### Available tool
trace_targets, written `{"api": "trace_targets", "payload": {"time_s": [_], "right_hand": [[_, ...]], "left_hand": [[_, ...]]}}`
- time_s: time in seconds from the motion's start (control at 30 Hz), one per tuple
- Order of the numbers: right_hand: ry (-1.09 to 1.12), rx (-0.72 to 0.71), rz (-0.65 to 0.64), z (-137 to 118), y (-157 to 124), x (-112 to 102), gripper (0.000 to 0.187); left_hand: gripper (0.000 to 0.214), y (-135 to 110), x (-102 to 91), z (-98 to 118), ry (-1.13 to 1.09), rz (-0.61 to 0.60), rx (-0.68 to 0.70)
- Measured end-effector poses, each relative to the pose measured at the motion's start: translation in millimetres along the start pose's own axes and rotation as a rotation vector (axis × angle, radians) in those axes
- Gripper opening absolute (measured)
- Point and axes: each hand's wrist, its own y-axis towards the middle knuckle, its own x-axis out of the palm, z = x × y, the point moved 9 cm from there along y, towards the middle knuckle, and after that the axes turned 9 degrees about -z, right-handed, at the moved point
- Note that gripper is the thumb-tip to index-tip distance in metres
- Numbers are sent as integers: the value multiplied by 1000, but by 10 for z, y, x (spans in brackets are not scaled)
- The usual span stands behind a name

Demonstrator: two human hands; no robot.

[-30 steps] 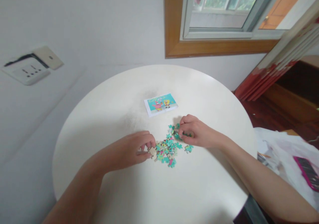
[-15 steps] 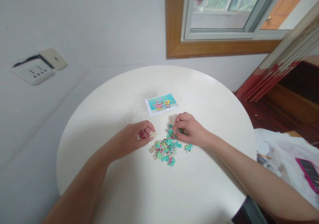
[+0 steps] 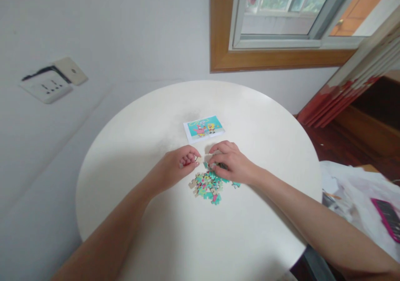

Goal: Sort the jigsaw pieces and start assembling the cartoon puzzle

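Observation:
My left hand pinches a pale-backed puzzle piece between thumb and forefinger, its other fingers curled in. Close by on the right, my right hand is bent over the upper part of a heap of puzzle pieces. At its fingertips is a small teal puzzle piece; the fingers partly hide how it is gripped. Teal, yellow, pink and plain beige faces show in the heap. Behind the hands lies a picture card with cartoon figures on a teal background.
The round white table stands against a wall with a socket on the left. A wood-framed window is at the back. To the right are a red and cream curtain, white plastic bags and a pink-edged phone.
My right hand has shifted left toward my left hand, bringing a teal piece near its fingertips. My left hand has moved slightly right and up, still pinching its piece. The view has shifted a little.

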Motion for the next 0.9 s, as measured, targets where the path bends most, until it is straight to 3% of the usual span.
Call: {"api": "trace_targets", "payload": {"time_s": [0.3, 0.57, 0.9], "right_hand": [[-34, 85, 51, 105, -65, -125, 20], [248, 51, 87, 60, -77, -158, 18], [384, 89, 146, 109, -109, -178, 11]], "left_hand": [[18, 36, 125, -38, -93, -1, 31], [17, 36, 250, 144, -233, -20, 108], [21, -10, 265, 197, -217, -3, 131]]}}
